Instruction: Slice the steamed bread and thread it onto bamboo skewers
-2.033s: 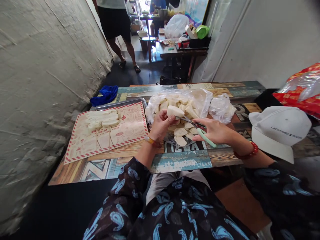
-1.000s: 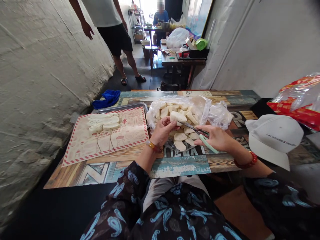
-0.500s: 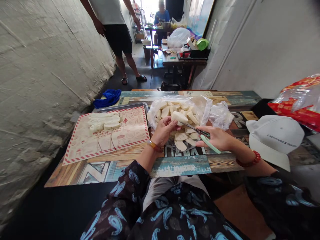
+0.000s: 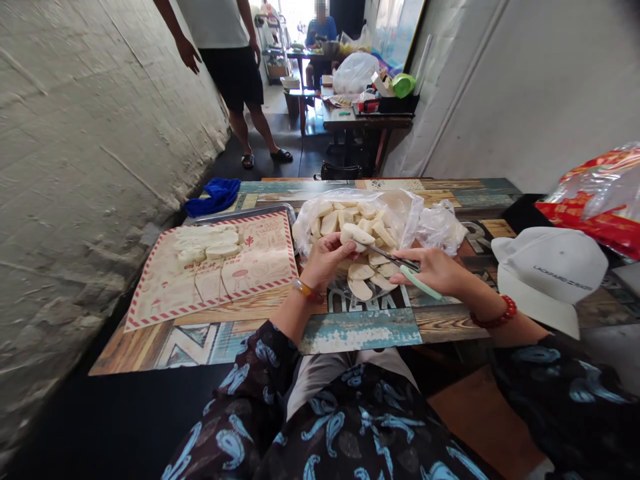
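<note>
The big worktop of patchwork-coloured planks (image 4: 360,333) has a tan paper sheet with red-striped edges (image 4: 165,283) on it, over a shiny metal tray (image 4: 235,215). Next to them sits a clear plastic bag (image 4: 409,210) full of pale, chunky food pieces (image 4: 330,222). The right hand (image 4: 443,270) grips metal scissors with mint-green handles (image 4: 420,284). The left hand (image 4: 323,265) pinches a white, rounded food piece (image 4: 356,233) over the bag, by the scissors' tips.

2 pale walls (image 4: 85,127) flank a glossy dark floor (image 4: 283,137); a brown table (image 4: 367,123) stands midway; bright light (image 4: 299,15) glows behind.
</note>
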Motion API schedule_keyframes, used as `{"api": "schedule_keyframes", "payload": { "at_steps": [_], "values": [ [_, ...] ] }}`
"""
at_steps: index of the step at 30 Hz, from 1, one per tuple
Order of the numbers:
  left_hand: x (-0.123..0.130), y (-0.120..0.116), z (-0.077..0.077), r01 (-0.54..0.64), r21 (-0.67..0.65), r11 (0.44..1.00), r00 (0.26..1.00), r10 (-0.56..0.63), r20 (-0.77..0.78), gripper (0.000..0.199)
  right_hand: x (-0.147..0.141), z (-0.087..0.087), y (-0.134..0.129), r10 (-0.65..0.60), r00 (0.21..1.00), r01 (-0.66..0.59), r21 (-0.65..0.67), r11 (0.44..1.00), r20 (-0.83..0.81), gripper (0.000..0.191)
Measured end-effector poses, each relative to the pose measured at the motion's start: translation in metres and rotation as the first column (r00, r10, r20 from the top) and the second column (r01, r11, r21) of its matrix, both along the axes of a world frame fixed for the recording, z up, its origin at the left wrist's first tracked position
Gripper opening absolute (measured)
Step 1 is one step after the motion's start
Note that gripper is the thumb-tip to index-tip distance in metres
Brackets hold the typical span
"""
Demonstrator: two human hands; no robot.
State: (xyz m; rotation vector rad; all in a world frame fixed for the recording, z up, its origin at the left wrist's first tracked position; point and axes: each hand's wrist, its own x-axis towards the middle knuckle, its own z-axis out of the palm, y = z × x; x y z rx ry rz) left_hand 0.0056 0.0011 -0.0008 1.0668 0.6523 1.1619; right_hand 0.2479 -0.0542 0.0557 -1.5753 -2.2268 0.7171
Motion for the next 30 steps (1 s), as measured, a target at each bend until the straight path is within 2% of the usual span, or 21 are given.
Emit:
{"api": "schedule_keyframes", "payload": {
  "at_steps": [4, 9, 12, 16, 21, 26, 30],
  "values": [
    [0.0001, -0.0002, 0.0000, 0.022, 0.000, 1.000, 1.000, -0.022, 0.007, 0.039, 0.0040, -0.0032, -0.0037, 0.016, 0.999, -0.013, 0.070, 0.997, -0.038, 0.044],
    [-0.0009, -0.0014, 0.0023, 0.045, -0.032, 0.998, 0.999, -0.044, 0.017, 0.041, 0.0024, -0.0035, -0.0088, 0.070, 0.997, -0.072, 0.133, 0.989, 0.019, 0.042],
    [-0.0012, -0.0024, 0.0041, 0.051, -0.066, 0.997, 0.998, -0.049, 0.035, 0.043, 0.0034, -0.0042, -0.0093, 0.046, 0.997, -0.053, 0.104, 0.993, 0.065, 0.044],
    [-0.0007, -0.0028, 0.0030, 0.034, -0.102, 0.994, 0.996, -0.025, 0.087, 0.050, 0.0052, -0.0033, -0.0094, -0.031, 0.992, 0.023, 0.071, 0.997, 0.118, 0.056],
    [-0.0009, -0.0025, 0.0008, 0.014, -0.110, 0.994, 0.995, -0.003, 0.100, 0.048, 0.0044, -0.0025, -0.0095, -0.013, 0.993, 0.013, 0.000, 1.000, 0.120, 0.064],
    [0.0001, -0.0035, 0.0019, 0.020, -0.078, 0.997, 0.997, -0.014, 0.080, 0.048, 0.0022, -0.0026, -0.0083, -0.014, 0.994, 0.017, -0.025, 1.000, 0.104, 0.066],
    [0.0016, -0.0051, 0.0010, -0.003, -0.010, 1.000, 1.000, 0.003, -0.012, 0.046, -0.0036, 0.0006, -0.0062, -0.023, 0.995, 0.025, -0.020, 0.999, 0.100, 0.063]
  ]
}}
